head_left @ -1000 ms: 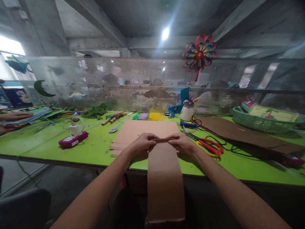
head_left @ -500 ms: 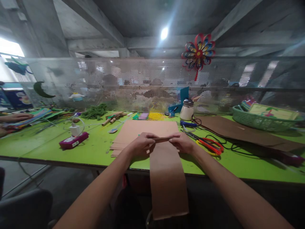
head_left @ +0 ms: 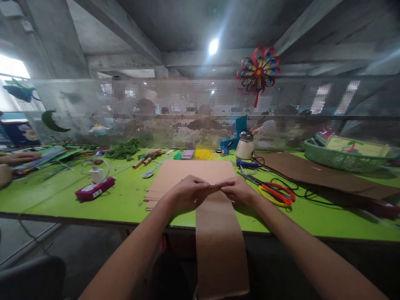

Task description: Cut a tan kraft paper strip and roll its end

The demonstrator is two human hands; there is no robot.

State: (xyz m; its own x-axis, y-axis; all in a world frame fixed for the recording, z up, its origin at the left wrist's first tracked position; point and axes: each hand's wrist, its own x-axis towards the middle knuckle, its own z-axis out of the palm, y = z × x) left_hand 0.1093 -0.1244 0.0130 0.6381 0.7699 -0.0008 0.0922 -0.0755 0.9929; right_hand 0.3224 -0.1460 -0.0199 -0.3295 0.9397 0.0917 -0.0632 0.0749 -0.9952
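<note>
A long strip of brown paper (head_left: 220, 246) hangs from my fingers over the table's front edge. Its upper end looks folded or rolled into a narrow band. My left hand (head_left: 190, 192) pinches that band from the left, and my right hand (head_left: 238, 191) pinches it from the right. Both sets of fingertips are close together, thumbs toward me. Just beyond my hands, a stack of light brown paper sheets (head_left: 196, 168) lies on the green table (head_left: 125, 208). The undersides of my fingers are hidden.
Right of my hands lie orange-handled scissors (head_left: 283, 193), yellow-handled scissors (head_left: 265, 195) and a blue glue gun (head_left: 246, 163). A jar (head_left: 245, 146), brown cardboard (head_left: 300, 173) and a green basket (head_left: 350, 160) stand behind. Left is a purple power strip (head_left: 95, 189). Another person's hand (head_left: 23, 157) is far left.
My hands have drawn closer together along the strip's upper end, which is now mostly covered by my fingers. The strip hangs slightly lower in view. The view has shifted slightly.
</note>
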